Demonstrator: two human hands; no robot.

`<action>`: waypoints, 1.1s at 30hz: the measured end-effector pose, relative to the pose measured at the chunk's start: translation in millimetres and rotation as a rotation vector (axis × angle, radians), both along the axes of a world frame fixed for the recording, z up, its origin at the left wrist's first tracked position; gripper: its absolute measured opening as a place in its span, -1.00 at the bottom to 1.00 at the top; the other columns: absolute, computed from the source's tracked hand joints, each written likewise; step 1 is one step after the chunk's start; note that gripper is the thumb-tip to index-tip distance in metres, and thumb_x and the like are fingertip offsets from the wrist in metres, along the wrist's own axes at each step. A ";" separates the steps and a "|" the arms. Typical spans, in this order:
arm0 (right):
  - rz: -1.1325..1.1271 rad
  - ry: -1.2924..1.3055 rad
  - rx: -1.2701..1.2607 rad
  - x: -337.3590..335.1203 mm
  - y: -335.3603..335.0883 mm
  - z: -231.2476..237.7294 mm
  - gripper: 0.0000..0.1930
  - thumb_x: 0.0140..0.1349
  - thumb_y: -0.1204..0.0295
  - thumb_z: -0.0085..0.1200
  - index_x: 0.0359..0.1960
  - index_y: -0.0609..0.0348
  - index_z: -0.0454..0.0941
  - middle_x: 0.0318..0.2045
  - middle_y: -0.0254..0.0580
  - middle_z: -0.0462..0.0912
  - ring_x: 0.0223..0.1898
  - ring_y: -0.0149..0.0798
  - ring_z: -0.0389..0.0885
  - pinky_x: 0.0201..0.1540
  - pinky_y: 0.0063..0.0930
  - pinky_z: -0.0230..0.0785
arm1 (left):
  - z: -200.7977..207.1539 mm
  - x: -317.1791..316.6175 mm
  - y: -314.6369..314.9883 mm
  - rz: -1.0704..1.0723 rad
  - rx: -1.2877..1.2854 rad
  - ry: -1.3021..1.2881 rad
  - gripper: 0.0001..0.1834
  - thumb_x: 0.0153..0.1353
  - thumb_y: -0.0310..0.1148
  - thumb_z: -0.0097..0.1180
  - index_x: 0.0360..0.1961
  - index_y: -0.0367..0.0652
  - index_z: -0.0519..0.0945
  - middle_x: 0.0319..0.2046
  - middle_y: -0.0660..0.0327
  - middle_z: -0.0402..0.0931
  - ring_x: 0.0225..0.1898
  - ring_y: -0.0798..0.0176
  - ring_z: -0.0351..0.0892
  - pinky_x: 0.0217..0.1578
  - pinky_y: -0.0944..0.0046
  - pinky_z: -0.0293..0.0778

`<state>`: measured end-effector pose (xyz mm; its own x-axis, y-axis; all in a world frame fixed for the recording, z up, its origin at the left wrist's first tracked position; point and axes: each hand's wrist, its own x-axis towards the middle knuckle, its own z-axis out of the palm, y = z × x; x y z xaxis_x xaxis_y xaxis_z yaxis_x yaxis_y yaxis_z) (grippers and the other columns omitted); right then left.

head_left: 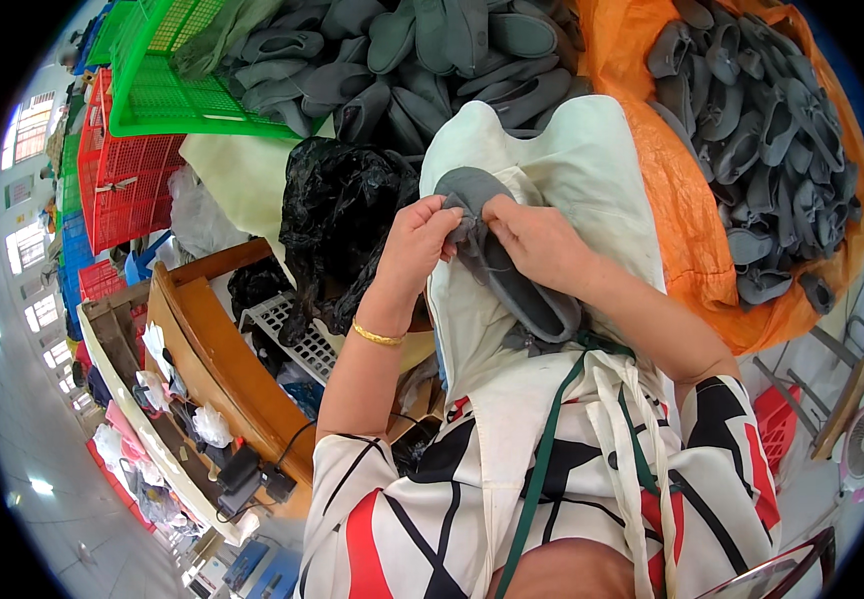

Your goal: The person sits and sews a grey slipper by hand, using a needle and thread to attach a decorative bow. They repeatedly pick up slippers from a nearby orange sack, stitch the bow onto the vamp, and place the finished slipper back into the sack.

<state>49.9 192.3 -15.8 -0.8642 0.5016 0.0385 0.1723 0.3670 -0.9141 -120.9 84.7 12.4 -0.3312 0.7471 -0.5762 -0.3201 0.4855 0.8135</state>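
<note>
Two hands at work: my left hand [420, 243] and right hand [535, 240] are both pinching one grey slipper [507, 270] at its opening on my white apron [572, 165], with heaps of grey slippers [752, 120] at twelve and two o'clock seemingly still waiting.

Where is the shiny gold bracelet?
In the head view, the thin gold bracelet sits on the wrist of the left hand, left of centre, just right of the crumpled black plastic bag.
</note>
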 end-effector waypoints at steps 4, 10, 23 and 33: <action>-0.089 -0.044 -0.144 -7.3 -4.8 3.4 -0.89 0.37 0.44 -0.05 -0.17 0.18 0.35 -0.44 0.15 0.59 -0.34 0.22 0.59 -0.29 0.00 0.40 | -0.9 2.1 -0.1 0.027 0.013 -0.017 -0.89 0.30 -0.36 0.12 -0.30 -0.15 0.64 -0.53 0.41 0.56 -0.61 0.54 0.39 -0.52 0.51 0.33; -0.005 -0.123 -0.375 -20.8 12.1 16.3 -0.88 0.34 0.43 0.01 -0.22 0.20 0.41 -0.41 0.04 0.57 -0.32 0.10 0.59 -0.22 -0.14 0.42 | -1.3 4.3 -0.6 0.066 0.045 0.007 -0.89 0.28 -0.39 0.19 -0.31 -0.20 0.65 -0.51 0.38 0.57 -0.60 0.55 0.40 -0.53 0.53 0.32; -0.205 0.241 -0.848 -35.2 22.1 5.6 -0.81 0.50 0.32 -0.13 -0.26 0.12 0.41 -0.45 -0.35 0.54 -0.64 -0.57 0.38 -0.60 -0.68 0.20 | -4.8 10.2 3.9 0.013 0.048 0.130 -0.86 0.28 -0.37 0.24 -0.36 -0.23 0.66 -0.53 0.39 0.56 -0.61 0.56 0.38 -0.57 0.54 0.27; -0.400 0.425 -1.459 113.4 127.4 -16.4 -0.90 0.46 0.33 -0.03 -0.21 0.02 0.41 -0.61 -0.54 0.35 -0.69 -0.63 0.26 -0.70 -0.74 0.01 | -5.7 9.9 2.9 0.028 0.067 0.129 -0.82 0.26 -0.33 0.28 -0.37 -0.24 0.65 -0.55 0.39 0.54 -0.62 0.57 0.36 -0.57 0.53 0.28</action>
